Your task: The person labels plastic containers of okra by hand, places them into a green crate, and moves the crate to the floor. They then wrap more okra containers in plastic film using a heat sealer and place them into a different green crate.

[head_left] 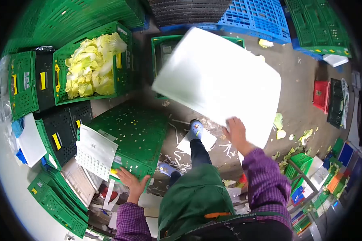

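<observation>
My right hand (235, 132) is closed on the near edge of a large white sheet (225, 80), which is tilted and blurred over a green crate (159, 48) on the floor. My left hand (132, 180) has its fingers spread at the near end of an upturned-looking green crate (128, 136). Beside that hand, a white sheet of printed labels (95, 150) lies on the crate's left part. Whether the left fingers press on the crate's edge is hard to tell.
A green crate of pale yellow cabbage leaves (93, 66) stands at upper left. Blue pallets (253, 18) are at the top, red and black crates (321, 95) at right. Leaves and white strips litter the floor (297, 80) near my feet.
</observation>
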Action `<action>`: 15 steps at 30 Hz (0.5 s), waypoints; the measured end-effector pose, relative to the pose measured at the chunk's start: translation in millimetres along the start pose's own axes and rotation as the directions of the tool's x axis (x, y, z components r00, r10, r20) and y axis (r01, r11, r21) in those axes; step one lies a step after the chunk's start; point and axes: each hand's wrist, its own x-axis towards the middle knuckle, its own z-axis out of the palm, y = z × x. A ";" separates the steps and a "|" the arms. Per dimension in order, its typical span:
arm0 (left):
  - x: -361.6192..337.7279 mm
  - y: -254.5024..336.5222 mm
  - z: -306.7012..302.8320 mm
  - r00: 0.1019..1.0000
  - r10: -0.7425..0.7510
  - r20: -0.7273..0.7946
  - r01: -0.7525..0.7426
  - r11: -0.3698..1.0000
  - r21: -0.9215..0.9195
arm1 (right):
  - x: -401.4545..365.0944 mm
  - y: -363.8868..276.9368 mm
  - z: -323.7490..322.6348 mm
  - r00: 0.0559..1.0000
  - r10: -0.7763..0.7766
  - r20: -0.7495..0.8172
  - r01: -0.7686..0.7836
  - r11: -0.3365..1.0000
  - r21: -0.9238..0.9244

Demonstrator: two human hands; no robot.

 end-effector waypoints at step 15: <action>0.0 8.8 10.0 0.993 -0.110 -0.054 0.104 0.990 -0.097 | -278.9 -23.4 72.9 0.519 0.854 0.024 -0.818 0.488 0.304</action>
